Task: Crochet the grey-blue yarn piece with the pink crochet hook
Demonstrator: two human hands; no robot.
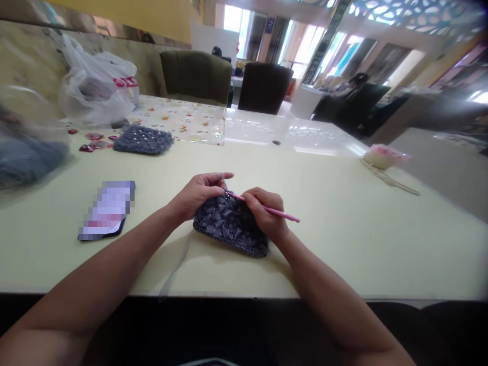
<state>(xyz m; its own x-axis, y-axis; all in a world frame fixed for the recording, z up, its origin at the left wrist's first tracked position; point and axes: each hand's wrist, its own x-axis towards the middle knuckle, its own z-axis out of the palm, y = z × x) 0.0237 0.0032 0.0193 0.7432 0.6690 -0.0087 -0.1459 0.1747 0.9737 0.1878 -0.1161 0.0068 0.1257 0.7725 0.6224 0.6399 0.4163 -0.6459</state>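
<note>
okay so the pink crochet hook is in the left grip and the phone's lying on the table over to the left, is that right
Not quite: the head view shows the pink crochet hook in the right grip instead. The phone is indeed lying on the table over to the left.

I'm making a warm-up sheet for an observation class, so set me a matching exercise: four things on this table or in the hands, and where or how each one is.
Things:
1. Pink hook
2. Phone
3. Unheld crocheted piece
4. White plastic bag

Places or states:
A. Beside small red packets
B. Bearing red print
C. In the right hand
D. Lying near the left forearm

Pairs: 1-C, 2-D, 3-A, 4-B
</note>
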